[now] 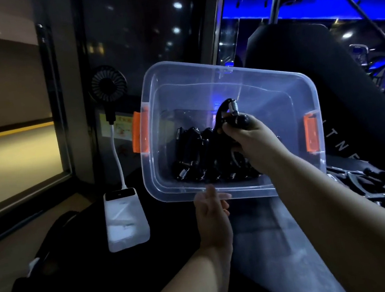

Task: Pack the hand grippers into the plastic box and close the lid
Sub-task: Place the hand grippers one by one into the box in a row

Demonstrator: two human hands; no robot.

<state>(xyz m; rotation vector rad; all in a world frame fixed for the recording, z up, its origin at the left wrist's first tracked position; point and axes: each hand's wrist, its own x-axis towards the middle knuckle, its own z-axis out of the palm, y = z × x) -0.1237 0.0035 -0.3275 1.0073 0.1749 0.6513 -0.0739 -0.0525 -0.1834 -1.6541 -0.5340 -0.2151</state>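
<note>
Grippers [195, 153] are already packed along the bottom of the box [276, 81], several black ones lying side by side with their springs toward the near wall. One more gripper [227, 114] is held inside the box, above the packed ones, by the right hand [252, 141]; that grip is closed around one handle, the spring end pointing up. It has not yet been set down.

The box is tilted with its opening toward the camera, and is steadied at its near rim by the left hand [211, 213]. The fingers [211, 192] are seen through the clear rim; the thumb appears to be on the other side, so that grip is judged to be pinching the rim, though the contact is partly hidden.

Orange latches [141, 131] stand open at both ends of the box. No lid can be made out, so the closing is judged not to have begun. More dark shapes lie at the right edge [373, 185]; whether they are further grippers cannot be told. The task is judged well advanced on packing, with placing and closing left.
</note>
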